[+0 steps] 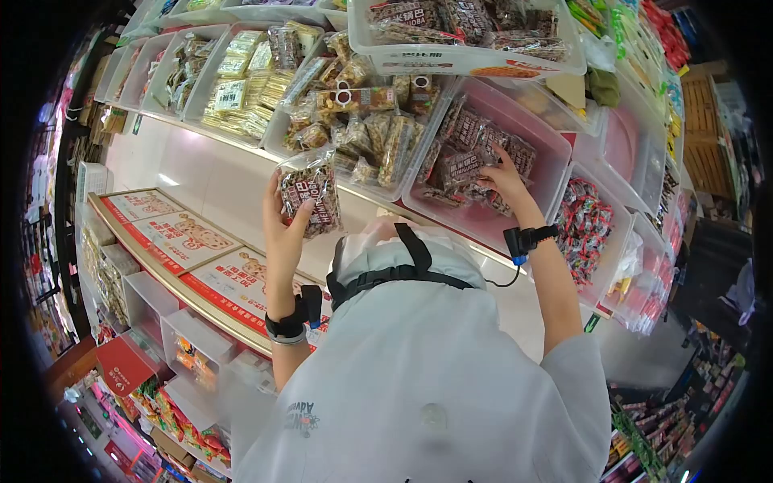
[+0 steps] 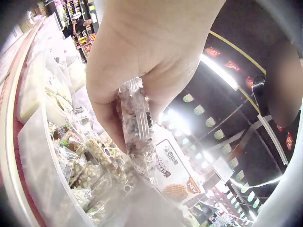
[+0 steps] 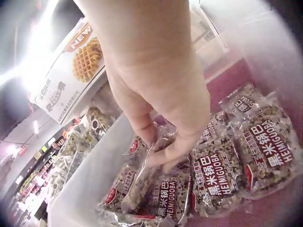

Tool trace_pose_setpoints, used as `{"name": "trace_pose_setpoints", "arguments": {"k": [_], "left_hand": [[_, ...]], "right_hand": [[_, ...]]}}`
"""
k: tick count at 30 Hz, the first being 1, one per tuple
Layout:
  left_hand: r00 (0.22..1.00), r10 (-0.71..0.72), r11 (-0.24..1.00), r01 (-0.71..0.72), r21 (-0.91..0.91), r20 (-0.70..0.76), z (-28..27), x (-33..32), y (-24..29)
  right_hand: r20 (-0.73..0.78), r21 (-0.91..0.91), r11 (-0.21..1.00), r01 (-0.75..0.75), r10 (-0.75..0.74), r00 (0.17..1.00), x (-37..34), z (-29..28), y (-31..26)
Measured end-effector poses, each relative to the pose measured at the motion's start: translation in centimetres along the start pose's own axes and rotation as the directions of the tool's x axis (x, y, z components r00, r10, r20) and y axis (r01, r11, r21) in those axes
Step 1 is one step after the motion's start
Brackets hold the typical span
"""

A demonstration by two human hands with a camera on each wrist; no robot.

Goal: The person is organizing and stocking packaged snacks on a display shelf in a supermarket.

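My left hand (image 1: 282, 241) holds up a clear packet of black rice crisps (image 1: 312, 193) with brown and white lettering, thumb across its front. In the left wrist view that packet (image 2: 136, 123) appears edge-on between thumb and fingers. My right hand (image 1: 507, 183) reaches down into a clear plastic bin (image 1: 551, 149) of the same packets. There, in the right wrist view, thumb and fingers pinch the top end of one tilted rice crisp packet (image 3: 139, 182). Several more packets (image 3: 213, 179) lie beside it on the bin's reddish bottom.
Left of this bin stands one with nut-coloured wrapped snacks (image 1: 354, 101); to its right, one with red wrapped sweets (image 1: 584, 217). A white-fronted box (image 1: 483, 64) of more packets sits above at the back. A lower ledge with red-and-white printed panels (image 1: 189, 233) runs along the left.
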State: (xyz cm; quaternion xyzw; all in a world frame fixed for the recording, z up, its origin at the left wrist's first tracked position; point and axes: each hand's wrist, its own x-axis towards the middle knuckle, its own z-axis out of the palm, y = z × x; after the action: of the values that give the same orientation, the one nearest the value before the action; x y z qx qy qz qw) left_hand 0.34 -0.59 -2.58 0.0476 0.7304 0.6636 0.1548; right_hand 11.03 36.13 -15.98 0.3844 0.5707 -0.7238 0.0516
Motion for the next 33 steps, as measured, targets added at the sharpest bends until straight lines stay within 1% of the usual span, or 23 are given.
{"name": "trace_pose_setpoints", "arguments": {"k": [1,3,6,7,8,9,10,11,12,13,15,16,18,19,21,22,24,25,26,27,28,30,33], "left_hand": [[1.000,0.000,1.000,0.000,0.003,-0.001,-0.1,0.0,-0.1],[1.000,-0.002,1.000,0.002,0.005,-0.005,-0.2,0.0,-0.2],[1.000,0.021,1.000,-0.022,-0.003,-0.020,-0.2,0.0,-0.2],[0.999,0.024,1.000,-0.024,-0.004,-0.020,-0.1,0.0,-0.1],[0.999,0.028,1.000,-0.028,-0.006,-0.020,0.0,0.0,-0.1],[0.999,0.028,1.000,-0.028,-0.006,-0.018,0.1,0.0,-0.1],[1.000,0.028,1.000,-0.028,0.009,-0.011,0.1,0.0,-0.2],[1.000,0.029,0.999,-0.029,0.024,-0.004,0.1,0.0,-0.2],[1.000,0.030,0.999,-0.030,0.025,-0.002,0.2,0.0,-0.2],[1.000,0.020,1.000,-0.020,0.017,-0.002,0.5,-0.1,-0.3],[1.000,0.010,1.000,-0.010,0.008,0.001,0.7,0.0,-0.4],[1.000,0.022,1.000,-0.022,0.008,0.011,0.8,0.0,-0.5],[0.999,0.034,0.999,-0.034,0.010,0.022,0.9,0.1,-0.4],[0.999,0.032,0.999,-0.032,0.004,0.021,1.0,0.1,-0.3],[0.999,0.031,1.000,-0.031,0.001,0.017,1.0,0.1,-0.2],[1.000,0.024,1.000,-0.024,0.001,0.016,0.9,0.1,-0.2],[1.000,0.016,1.000,-0.016,0.004,0.013,0.8,0.0,0.0],[1.000,0.005,1.000,-0.005,-0.003,0.006,0.8,-0.2,0.1],[1.000,-0.007,1.000,0.007,-0.009,0.000,0.8,-0.3,0.1],[1.000,-0.007,1.000,0.007,-0.008,0.000,0.7,-0.3,0.1],[1.000,-0.007,1.000,0.007,-0.006,-0.006,0.7,-0.4,0.0],[1.000,-0.008,1.000,0.008,-0.003,-0.005,0.8,-0.4,-0.3],[1.000,0.003,1.000,-0.003,0.030,-0.005,0.9,-0.4,-0.5]], "right_hand": [[-0.002,-0.001,1.000,0.001,-0.001,1.000,0.3,-0.4,0.4],[-0.080,0.090,0.996,0.012,-0.005,0.997,1.0,-0.8,1.0],[-0.003,0.154,0.988,-0.006,0.007,1.000,0.1,-0.7,0.6],[-0.005,0.155,0.988,-0.006,0.007,1.000,0.1,-0.7,0.9],[0.132,0.112,0.989,-0.092,0.077,0.988,0.1,-0.8,1.3],[0.265,0.057,0.984,-0.171,0.150,0.952,0.0,-0.7,1.3],[0.265,0.058,0.984,-0.170,0.149,0.953,-0.2,-0.6,1.2],[0.285,-0.128,0.970,-0.208,0.237,0.929,-0.5,-0.6,1.1],[0.287,-0.309,0.922,-0.234,0.325,0.901,-0.8,-0.5,1.0],[0.285,-0.306,0.923,-0.234,0.323,0.903,-0.6,-0.5,1.2],[0.200,-0.569,0.810,-0.142,0.304,0.931,0.5,-0.5,2.6],[0.198,-0.567,0.811,-0.143,0.303,0.932,1.2,-0.3,3.4],[0.170,-0.683,0.729,-0.046,0.220,0.961,2.3,0.4,4.5],[0.170,-0.682,0.730,-0.046,0.220,0.961,2.5,0.7,4.6],[0.152,-0.858,0.508,0.070,0.123,0.981,2.8,1.4,4.4],[0.155,-0.858,0.509,0.072,0.122,0.980,2.8,1.7,4.2],[0.195,-0.907,0.392,0.154,0.068,0.978,2.7,2.0,3.9],[0.196,-0.907,0.393,0.154,0.068,0.978,3.2,1.7,4.5],[0.270,-0.910,0.326,0.256,-0.002,0.963,4.1,1.3,5.7],[0.347,-0.902,0.250,0.352,-0.066,0.936,3.7,1.8,5.1],[0.346,-0.902,0.251,0.352,-0.066,0.936,3.3,2.1,4.6],[0.223,-0.958,0.176,0.225,-0.030,0.974,2.1,2.9,3.3],[0.203,-0.957,0.194,0.216,-0.086,0.975,2.3,3.1,3.8]]}}
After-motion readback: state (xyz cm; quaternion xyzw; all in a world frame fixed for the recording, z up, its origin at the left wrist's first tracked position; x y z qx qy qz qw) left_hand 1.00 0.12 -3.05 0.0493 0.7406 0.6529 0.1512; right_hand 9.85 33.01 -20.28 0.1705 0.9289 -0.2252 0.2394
